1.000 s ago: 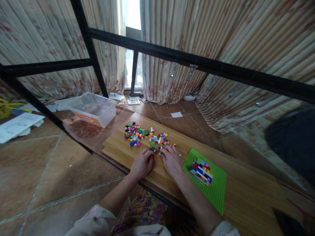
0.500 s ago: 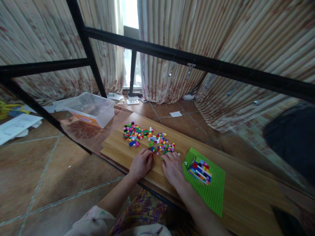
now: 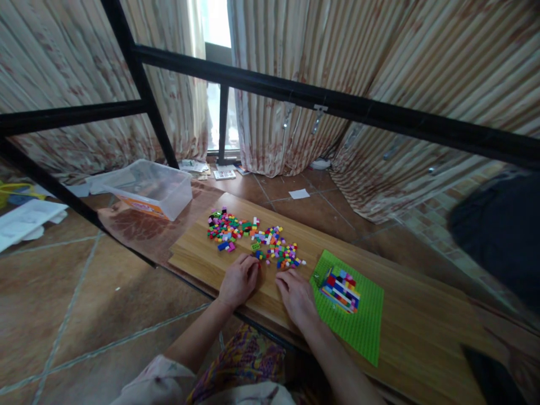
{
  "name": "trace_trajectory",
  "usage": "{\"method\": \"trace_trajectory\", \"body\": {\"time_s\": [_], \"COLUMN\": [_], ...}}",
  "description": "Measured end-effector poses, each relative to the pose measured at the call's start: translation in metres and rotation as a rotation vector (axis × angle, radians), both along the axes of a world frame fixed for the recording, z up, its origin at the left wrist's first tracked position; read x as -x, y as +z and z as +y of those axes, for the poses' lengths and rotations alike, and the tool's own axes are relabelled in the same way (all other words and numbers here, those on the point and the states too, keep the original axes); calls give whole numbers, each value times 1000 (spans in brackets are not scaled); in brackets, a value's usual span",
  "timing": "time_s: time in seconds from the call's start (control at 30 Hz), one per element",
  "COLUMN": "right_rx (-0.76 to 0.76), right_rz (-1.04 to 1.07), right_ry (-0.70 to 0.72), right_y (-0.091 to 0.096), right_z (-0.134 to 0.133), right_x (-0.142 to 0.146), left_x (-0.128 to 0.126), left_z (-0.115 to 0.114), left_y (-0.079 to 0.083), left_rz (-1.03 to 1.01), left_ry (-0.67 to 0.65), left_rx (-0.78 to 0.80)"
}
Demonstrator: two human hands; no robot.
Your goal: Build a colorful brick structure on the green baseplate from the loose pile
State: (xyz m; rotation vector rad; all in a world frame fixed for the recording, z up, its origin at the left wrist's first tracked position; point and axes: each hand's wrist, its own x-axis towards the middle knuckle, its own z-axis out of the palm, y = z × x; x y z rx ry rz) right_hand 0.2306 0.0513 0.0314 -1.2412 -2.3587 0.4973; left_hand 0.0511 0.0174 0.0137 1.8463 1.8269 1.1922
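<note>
A heap of small coloured bricks (image 3: 252,239) lies on a wooden board (image 3: 202,256). My left hand (image 3: 238,279) rests on the board just below the heap, its fingers curled near a few bricks. My right hand (image 3: 296,295) lies beside it with fingers bent, its fingertips close to the heap's near edge; what the fingers hold, if anything, is hidden. To the right, a green baseplate (image 3: 366,323) carries a small block of stacked coloured bricks (image 3: 340,289).
A clear plastic bin (image 3: 152,188) stands at the board's far left. Black metal frame bars (image 3: 304,98) cross above. Striped curtains hang behind. Papers lie on the tiled floor (image 3: 63,292). A dark shape (image 3: 502,236) sits at the right.
My right hand has drawn back from the heap toward me, uncovering the bricks it lay on. The left hand has barely moved. The view has shifted slightly.
</note>
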Motion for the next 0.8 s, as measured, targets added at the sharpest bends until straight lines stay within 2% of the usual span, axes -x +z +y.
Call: {"method": "trace_trajectory", "body": {"time_s": [0.13,0.23,0.4,0.53,0.6,0.7,0.8], "right_rx": [93,126,135,47,1,-2,37], "right_rz": [252,328,350,339,297,291,316], "right_ry": [-50,-135,-418,-664,-726,-733,-697], "right_y": [7,17,26,24,21,15,8], "right_z": [-13,-22,-26,-12,-1,17,28], "right_x": [-11,-29,-82,-131,-148,-160,-159], "left_x": [1,2,3,4,4,4,5], "left_z": [1,1,1,3,3,4,4], "left_y": [1,1,-1,-2,-2,-1,0], "left_rz": [17,20,33,57,67,85,97], "left_ry": [9,3,5,7,3,9,12], "left_rx": [-15,-10,5,-10,-16,-22,-21]}}
